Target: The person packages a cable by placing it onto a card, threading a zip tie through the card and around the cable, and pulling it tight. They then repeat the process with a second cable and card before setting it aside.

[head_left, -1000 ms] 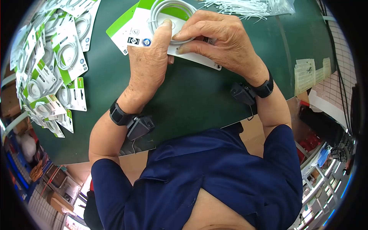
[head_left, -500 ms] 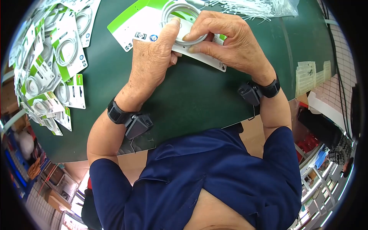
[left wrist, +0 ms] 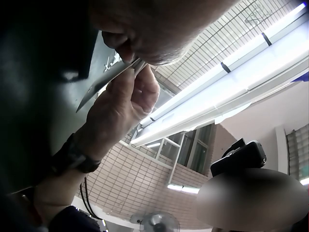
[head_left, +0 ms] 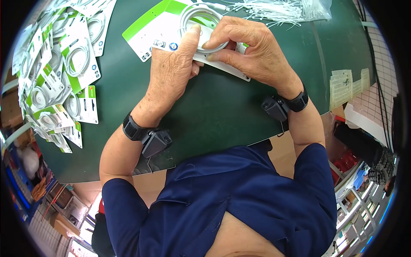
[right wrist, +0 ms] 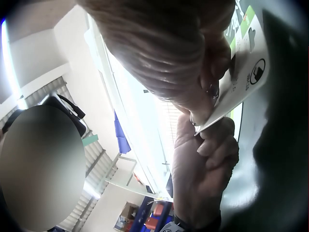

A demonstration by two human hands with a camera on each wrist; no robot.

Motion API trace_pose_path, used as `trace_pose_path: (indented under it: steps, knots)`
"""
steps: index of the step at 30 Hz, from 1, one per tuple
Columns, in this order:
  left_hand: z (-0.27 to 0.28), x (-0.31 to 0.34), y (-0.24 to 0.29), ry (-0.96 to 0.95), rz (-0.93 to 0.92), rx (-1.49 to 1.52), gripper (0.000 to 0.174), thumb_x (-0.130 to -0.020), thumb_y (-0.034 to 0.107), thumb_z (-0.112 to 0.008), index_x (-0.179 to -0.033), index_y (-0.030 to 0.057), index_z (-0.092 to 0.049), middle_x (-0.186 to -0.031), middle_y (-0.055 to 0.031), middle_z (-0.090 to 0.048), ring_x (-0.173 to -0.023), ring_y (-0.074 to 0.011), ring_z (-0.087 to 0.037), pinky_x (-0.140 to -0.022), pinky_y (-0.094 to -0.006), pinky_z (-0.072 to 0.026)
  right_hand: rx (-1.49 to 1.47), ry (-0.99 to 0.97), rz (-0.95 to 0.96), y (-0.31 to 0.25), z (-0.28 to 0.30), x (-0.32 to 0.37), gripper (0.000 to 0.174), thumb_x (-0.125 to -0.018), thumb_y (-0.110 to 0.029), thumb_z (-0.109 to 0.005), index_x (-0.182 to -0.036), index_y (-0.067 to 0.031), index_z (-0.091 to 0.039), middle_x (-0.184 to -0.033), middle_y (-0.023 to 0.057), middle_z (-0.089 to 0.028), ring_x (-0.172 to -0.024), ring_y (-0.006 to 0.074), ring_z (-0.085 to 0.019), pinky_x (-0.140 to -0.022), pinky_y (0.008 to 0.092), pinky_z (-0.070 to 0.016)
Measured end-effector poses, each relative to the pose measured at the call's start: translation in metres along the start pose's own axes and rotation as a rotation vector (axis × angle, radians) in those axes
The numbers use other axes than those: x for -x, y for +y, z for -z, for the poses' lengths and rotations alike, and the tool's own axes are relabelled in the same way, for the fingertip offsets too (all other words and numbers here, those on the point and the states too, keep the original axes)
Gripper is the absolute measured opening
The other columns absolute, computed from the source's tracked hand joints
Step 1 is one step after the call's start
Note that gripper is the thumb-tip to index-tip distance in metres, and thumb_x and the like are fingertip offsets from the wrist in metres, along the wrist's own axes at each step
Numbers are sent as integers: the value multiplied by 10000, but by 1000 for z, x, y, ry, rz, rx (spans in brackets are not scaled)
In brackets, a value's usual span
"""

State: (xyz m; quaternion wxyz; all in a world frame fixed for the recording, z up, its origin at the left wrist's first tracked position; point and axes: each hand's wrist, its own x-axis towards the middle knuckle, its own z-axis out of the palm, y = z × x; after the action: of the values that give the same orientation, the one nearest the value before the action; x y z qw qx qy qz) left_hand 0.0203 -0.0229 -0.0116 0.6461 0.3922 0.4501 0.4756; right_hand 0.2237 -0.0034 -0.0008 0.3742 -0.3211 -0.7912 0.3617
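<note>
Pinches a green-and-white cardboard backing card (head_left: pixel 158 32) in both hands, left hand (head_left: pixel 171 73) and right hand (head_left: pixel 252 51) curled round its near edge, fingertips pressing a coiled white cable (head_left: pixel 185 19) onto it. Sits at far side of dark green bench (head_left: pixel 214 111), near heap of packaged cables (head_left: pixel 55 73).

A dark green table (head_left: pixel 214 111) carries everything. A heap of carded cables (head_left: pixel 55 73) spreads over its left side. A green-and-white card (head_left: pixel 150 30) lies near the far edge, with a bundle of white ties (head_left: pixel 274 8) and a clear bag (head_left: pixel 314 8) near it, and a few pale paper slips (head_left: pixel 346 83) lie at the right edge.
</note>
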Motion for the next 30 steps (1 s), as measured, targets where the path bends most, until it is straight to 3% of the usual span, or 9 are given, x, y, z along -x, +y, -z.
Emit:
trace_pose_path:
  steps: [11,20,24,26,30]
  knots:
    - [0,2,-4,40,-48,-96,226,-994,185,-712,-1080,-20,-673,-772,-32,-665,-525,-73,-566,-448,-234,-435,-11,-1,8,3,-5,2,243,-799,50,-843,-1005,-62,-777,-983,41,-726,-840,141,-676,-688,288,-543]
    - [-1,-7,16,199,-187,-72,329,-1023,113,-664,-1314,-9,-570,-952,-54,-657,-570,-62,-547,-410,-219,-400,205,258,289,-3,10,-7,252,-801,60,-833,-1021,-50,-778,-1071,92,-737,-848,175,-704,-736,299,-587]
    - [14,-16,23,250,-227,36,332,-1029,98,-659,-1329,1,-557,-975,-53,-646,-582,-52,-536,-397,-205,-381,253,387,114,22,52,-3,269,-818,44,-824,-1069,-40,-774,-1066,83,-733,-818,167,-699,-729,303,-582]
    - [20,-17,27,258,-241,44,328,-1031,96,-658,-1329,5,-555,-976,-51,-642,-586,-50,-534,-397,-204,-378,389,299,-166,39,78,4,227,-847,-6,-815,-1069,-31,-776,-1014,75,-727,-777,155,-682,-709,307,-568]
    - [28,-21,27,291,-257,61,312,-1035,93,-655,-1319,16,-551,-976,-47,-631,-595,-47,-529,-397,-199,-370,545,223,-277,52,106,18,167,-861,-57,-814,-1022,-31,-782,-928,73,-712,-748,183,-666,-711,326,-556]
